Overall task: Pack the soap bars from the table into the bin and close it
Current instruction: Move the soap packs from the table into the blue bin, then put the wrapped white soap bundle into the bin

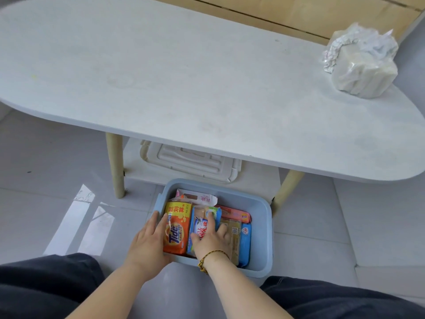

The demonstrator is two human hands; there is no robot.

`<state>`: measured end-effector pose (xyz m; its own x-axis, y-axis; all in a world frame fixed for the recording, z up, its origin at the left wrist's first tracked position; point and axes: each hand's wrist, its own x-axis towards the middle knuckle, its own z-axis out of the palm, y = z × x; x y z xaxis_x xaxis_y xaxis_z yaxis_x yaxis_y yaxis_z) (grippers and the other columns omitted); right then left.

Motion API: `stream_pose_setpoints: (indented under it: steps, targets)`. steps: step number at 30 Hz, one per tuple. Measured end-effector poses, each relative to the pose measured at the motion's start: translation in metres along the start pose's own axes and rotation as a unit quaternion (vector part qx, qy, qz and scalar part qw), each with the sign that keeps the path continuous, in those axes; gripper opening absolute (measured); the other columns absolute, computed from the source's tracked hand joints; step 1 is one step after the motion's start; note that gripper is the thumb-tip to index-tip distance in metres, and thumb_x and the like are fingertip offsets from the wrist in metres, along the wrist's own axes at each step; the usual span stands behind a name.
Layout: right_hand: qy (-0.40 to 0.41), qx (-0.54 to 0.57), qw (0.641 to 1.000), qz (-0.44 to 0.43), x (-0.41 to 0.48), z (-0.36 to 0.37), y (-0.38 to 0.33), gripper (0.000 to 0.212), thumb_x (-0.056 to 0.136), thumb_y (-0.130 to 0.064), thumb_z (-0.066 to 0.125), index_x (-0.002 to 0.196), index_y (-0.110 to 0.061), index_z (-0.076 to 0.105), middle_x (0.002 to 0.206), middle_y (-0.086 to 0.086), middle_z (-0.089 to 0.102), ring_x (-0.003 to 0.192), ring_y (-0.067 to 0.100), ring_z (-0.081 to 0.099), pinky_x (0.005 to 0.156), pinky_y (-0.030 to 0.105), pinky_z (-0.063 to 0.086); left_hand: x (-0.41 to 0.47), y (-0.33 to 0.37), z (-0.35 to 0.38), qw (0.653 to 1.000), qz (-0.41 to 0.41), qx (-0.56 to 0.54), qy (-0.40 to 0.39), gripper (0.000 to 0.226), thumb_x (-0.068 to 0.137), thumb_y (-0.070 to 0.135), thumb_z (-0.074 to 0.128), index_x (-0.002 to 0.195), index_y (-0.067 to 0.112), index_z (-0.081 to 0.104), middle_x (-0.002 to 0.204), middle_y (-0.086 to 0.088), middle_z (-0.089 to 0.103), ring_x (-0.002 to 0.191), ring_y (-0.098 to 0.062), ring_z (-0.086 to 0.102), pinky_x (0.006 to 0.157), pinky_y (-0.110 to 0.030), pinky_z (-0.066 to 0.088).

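Note:
A light blue bin [264,226] stands open on the floor in front of the table. Several wrapped soap bars lie inside it. An orange Tide pack [178,229] is at the left and a blue-and-white pack [200,224] sits beside it. My left hand [148,242] rests on the bin's left rim with its fingers against the Tide pack. My right hand [212,238] lies flat on the blue-and-white pack, fingers spread. The cream bin lid [190,161] lies on the shelf under the table. The white tabletop [184,77] carries a plastic-wrapped bundle [363,65] at its right end.
The table's wooden legs [115,164] stand just behind the bin on both sides. Grey tiled floor [46,157] spreads to the left and right. My dark trouser knees [46,284] frame the bottom of the view.

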<state>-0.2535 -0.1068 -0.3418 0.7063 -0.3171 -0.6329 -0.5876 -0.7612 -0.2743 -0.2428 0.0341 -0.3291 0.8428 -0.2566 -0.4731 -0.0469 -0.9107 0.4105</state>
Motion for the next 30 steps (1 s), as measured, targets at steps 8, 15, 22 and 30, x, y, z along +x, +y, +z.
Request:
stream_pose_setpoints:
  steps: [8,15,22,30]
  targets:
    - [-0.021,-0.106,0.994,-0.032,0.000,0.002,0.002,0.079,0.090,-0.060,0.024,0.145,-0.019,-0.017,0.155,0.014,-0.020,0.144,0.032,-0.004,0.117,0.048,0.000,-0.002,0.001,-0.001,1.000,-0.002,0.016,0.000,0.100,0.076,0.045,0.065,0.143,0.022,-0.005,0.155,-0.003,-0.006,0.141,-0.022,0.014,0.116,-0.034,0.020]
    - [-0.044,-0.100,0.994,-0.032,-0.003,-0.007,0.011,0.072,0.091,-0.059,0.022,0.145,-0.027,-0.013,0.156,0.009,-0.020,0.143,0.034,-0.013,0.115,0.052,-0.005,-0.008,0.012,-0.006,0.999,-0.028,0.044,-0.003,0.096,0.079,0.042,0.062,0.142,0.024,-0.008,0.156,-0.004,-0.004,0.142,-0.024,0.014,0.116,-0.037,0.018]
    - [0.174,0.024,0.978,-0.115,-0.045,-0.043,0.015,0.047,0.094,-0.037,0.036,0.139,-0.023,0.031,0.153,-0.001,0.021,0.140,0.021,0.015,0.116,0.036,0.014,-0.037,0.051,-0.034,0.994,0.037,-0.011,0.102,0.067,0.090,0.028,0.049,0.143,0.021,0.009,0.155,-0.001,0.011,0.141,-0.020,0.016,0.115,-0.032,0.016]
    - [0.525,0.166,0.786,-0.281,-0.118,-0.147,-0.001,0.014,0.074,-0.007,0.054,0.077,-0.003,0.067,0.076,0.010,0.068,0.077,0.021,0.059,0.069,0.018,0.036,-0.084,0.118,-0.109,0.898,0.278,-0.047,0.337,0.038,0.079,0.025,0.043,0.100,0.004,0.066,0.103,-0.013,0.070,0.097,-0.032,0.065,0.084,-0.045,0.050]
